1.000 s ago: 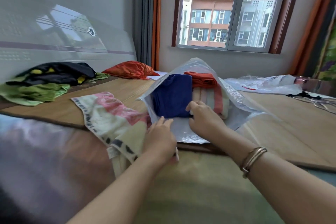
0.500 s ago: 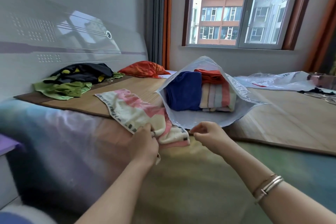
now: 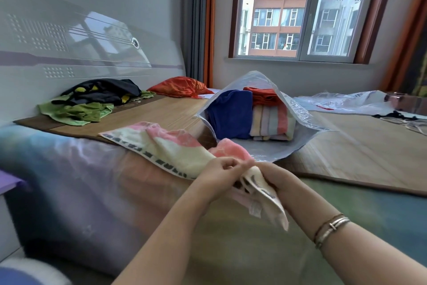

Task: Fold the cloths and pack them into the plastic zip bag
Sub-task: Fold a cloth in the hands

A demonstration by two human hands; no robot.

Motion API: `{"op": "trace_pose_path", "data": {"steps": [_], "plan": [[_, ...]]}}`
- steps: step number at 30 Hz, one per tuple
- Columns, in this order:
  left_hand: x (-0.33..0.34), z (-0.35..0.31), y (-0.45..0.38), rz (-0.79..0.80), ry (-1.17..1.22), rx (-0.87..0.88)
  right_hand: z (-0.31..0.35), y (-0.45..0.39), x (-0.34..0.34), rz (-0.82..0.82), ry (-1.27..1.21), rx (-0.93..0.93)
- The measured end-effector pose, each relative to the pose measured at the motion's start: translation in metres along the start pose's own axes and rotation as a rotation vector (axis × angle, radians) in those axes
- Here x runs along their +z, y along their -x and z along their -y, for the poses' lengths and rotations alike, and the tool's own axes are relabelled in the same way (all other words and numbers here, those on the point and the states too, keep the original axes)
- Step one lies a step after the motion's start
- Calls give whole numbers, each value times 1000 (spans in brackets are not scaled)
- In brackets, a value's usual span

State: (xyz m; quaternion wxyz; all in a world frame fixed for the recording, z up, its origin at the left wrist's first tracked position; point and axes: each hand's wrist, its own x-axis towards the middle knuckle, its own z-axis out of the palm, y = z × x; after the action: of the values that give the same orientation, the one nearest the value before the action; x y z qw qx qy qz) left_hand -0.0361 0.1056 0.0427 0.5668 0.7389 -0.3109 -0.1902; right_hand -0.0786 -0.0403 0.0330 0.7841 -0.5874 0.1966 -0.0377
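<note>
Bamboo mat (image 3: 360, 146) on bed, window (image 3: 300, 12) beyond — hands gripping towel (image 3: 175, 146)

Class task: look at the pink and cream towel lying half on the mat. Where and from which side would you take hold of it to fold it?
Probably at the near short end. The towel stretches away to the far left across the mat, and its near end is gathered at the bed edge, where the left hand and right hand both grip it from the near side.
</note>
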Motion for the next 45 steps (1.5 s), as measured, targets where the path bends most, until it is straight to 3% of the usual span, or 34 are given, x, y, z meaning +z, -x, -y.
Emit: {"op": "trace_pose_path", "data": {"steps": [4, 7, 9, 12, 15, 18, 24, 30, 32, 39, 45], "plan": [[-12, 19, -18, -513, 357, -286, 3, -2, -9, -161, 106, -187], [-24, 37, -28, -468, 754, -418, 3, 3, -2, -91, 175, -255], [-26, 32, -24, -381, 922, -362, -1, 12, 5, -9, 261, -281], [-31, 30, -28, -340, 980, -248, -6, 21, 10, 120, 441, -335], [-32, 31, -29, -407, 880, -194, -6, 24, 10, 265, 599, -366], [-34, 35, -29, -432, 817, -159, -5, 21, 4, 323, 526, -334], [-34, 9, -8, -106, 668, -41, 2, 13, -12, -98, 271, -303], [-24, -3, 9, 141, 506, 32, 0, 20, -14, 69, 239, -30], [-21, -5, 11, 144, 463, 29, 1, 24, -14, 100, 236, -76], [-14, 0, 0, 15, 234, 18, 6, 30, -20, -11, 273, -210], [-12, 1, -2, 11, 158, 103, 5, 34, -19, 122, 324, -188]]}}
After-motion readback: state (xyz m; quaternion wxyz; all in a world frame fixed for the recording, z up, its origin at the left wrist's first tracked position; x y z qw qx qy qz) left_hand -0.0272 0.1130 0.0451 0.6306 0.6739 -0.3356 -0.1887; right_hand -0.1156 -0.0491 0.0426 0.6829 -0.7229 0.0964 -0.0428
